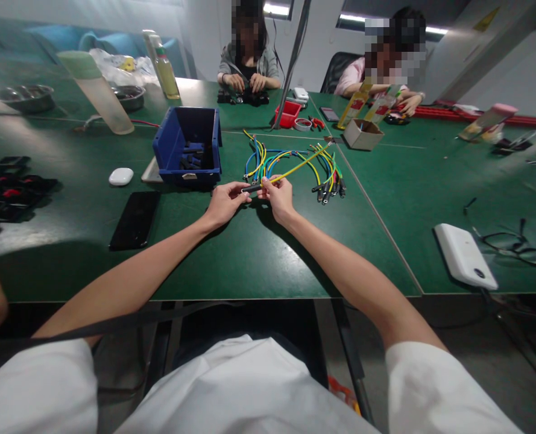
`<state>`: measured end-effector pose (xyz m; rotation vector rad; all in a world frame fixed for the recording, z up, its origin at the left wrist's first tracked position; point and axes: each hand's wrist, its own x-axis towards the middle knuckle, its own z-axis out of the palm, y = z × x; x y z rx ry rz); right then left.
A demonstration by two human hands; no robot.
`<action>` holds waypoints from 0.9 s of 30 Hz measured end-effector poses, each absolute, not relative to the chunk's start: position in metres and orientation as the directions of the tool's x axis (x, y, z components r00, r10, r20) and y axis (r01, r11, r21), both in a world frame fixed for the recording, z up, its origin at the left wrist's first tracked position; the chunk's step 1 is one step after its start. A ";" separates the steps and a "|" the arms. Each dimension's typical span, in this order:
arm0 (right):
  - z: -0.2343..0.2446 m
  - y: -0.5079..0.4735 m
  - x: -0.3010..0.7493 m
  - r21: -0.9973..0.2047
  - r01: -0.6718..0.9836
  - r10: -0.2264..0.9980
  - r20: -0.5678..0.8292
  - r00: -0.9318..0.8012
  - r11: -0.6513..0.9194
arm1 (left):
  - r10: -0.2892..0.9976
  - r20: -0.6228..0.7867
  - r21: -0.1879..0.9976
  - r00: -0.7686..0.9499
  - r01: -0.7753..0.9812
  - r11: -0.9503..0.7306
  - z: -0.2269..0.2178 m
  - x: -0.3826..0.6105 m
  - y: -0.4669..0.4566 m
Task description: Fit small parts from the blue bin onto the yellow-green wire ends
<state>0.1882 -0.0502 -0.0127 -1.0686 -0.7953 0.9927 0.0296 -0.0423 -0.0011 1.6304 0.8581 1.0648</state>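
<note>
Both my hands meet over the green table (249,253), just in front of a blue bin. My left hand (225,202) pinches a small black sleeve (251,188) at the end of a yellow wire (301,166). My right hand (277,196) pinches the same yellow wire right beside the sleeve. The wire runs up and to the right, over a bundle of yellow, blue and green wires (295,166) with black ends lying on the table.
A blue bin (187,147) with dark parts stands at my left front. A black phone (135,219), a white case (121,176), black-and-red parts (9,193), a white box (465,255) and glasses (518,246) lie around. Two people work across the table.
</note>
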 end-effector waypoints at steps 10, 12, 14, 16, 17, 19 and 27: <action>-0.011 -0.051 0.187 -0.951 -0.261 0.932 0.063 0.358 0.164 | 0.833 0.398 0.777 0.386 0.341 -0.529 0.001 0.026 -0.047; -0.010 -0.053 0.186 -0.954 -0.259 0.934 0.051 0.354 0.150 | 0.804 0.441 0.710 0.398 0.394 -0.584 0.002 0.025 -0.048; -0.009 -0.054 0.184 -0.958 -0.253 0.938 0.042 0.345 0.136 | 0.777 0.473 0.657 0.415 0.422 -0.625 0.002 0.024 -0.048; -0.008 -0.056 0.183 -0.960 -0.249 0.942 0.038 0.335 0.128 | 0.760 0.492 0.621 0.425 0.441 -0.648 0.002 0.023 -0.047; -0.007 -0.056 0.183 -0.960 -0.250 0.943 0.039 0.330 0.127 | 0.757 0.495 0.614 0.427 0.444 -0.652 0.002 0.022 -0.047; -0.005 -0.057 0.183 -0.959 -0.254 0.945 0.040 0.326 0.128 | 0.762 0.490 0.621 0.423 0.444 -0.646 0.003 0.022 -0.047; 0.006 -0.061 0.183 -0.965 -0.161 0.928 0.140 0.346 0.206 | 0.875 0.390 0.835 0.287 0.290 -0.467 0.011 0.028 -0.059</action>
